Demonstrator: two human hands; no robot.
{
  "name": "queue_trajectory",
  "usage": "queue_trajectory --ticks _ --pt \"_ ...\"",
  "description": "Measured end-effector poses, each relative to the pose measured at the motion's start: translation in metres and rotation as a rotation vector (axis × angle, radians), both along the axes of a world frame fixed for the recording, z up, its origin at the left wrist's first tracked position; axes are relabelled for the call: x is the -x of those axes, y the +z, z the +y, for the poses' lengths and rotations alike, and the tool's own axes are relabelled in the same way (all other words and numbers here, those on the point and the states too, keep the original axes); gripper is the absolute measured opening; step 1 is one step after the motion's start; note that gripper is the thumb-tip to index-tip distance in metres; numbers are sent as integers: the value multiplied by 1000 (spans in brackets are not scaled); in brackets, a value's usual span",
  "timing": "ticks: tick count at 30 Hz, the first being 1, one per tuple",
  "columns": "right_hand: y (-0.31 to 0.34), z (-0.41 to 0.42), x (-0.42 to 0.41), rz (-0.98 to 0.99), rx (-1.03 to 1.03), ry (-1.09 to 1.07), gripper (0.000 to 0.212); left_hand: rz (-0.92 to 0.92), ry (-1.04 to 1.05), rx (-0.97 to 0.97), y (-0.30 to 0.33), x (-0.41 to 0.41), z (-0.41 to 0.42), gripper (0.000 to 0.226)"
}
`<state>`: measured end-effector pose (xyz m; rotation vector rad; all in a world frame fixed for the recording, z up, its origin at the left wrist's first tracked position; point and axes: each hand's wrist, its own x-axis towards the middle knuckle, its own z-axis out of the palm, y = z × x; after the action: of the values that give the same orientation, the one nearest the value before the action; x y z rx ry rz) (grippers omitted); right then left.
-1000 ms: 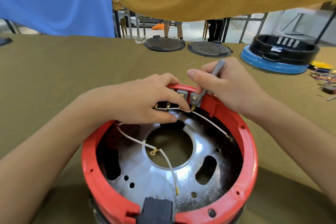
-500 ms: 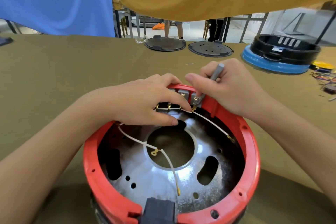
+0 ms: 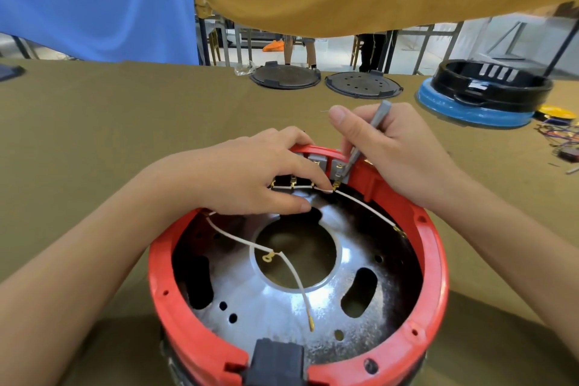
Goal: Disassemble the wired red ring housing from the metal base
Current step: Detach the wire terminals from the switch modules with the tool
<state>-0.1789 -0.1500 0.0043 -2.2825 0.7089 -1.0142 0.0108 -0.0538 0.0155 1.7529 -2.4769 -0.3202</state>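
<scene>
No text reads anywhere; the black housing (image 3: 488, 84) bears white marks, possibly a logo.

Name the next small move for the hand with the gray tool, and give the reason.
Probably lever the gray tool tip to free the terminal: the right hand holds it at the gray switch block on the red ring housing, while the left hand presses the white wire.
</scene>
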Motion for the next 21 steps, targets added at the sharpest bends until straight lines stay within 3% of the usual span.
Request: queue_trajectory --ticks 2,5,7,11,16,18,21 --pt "1 1 2 -29 106 -45 43 -6 4 -1 0 0 0 41" --pt "5 5 3 -52 281 -80 46 -7 6 6 0 -1 0 38" --pt "9 7 5 80 445 -98 43 -6 1 11 -1 -1 0 38" --pt "16 8 6 350 696 -148 61 -6 -7 18 -2 -1 0 39" --pt "10 16 7 226 1091 -104 51 -8 -9 22 -2 -2 0 38" --pt "11 15 6 211 1121 -32 49 -7 -10 16 -1 -1 0 38" --pt "13 13 2 237 985 -17 48 -16 -8 15 -1 -1 0 39"
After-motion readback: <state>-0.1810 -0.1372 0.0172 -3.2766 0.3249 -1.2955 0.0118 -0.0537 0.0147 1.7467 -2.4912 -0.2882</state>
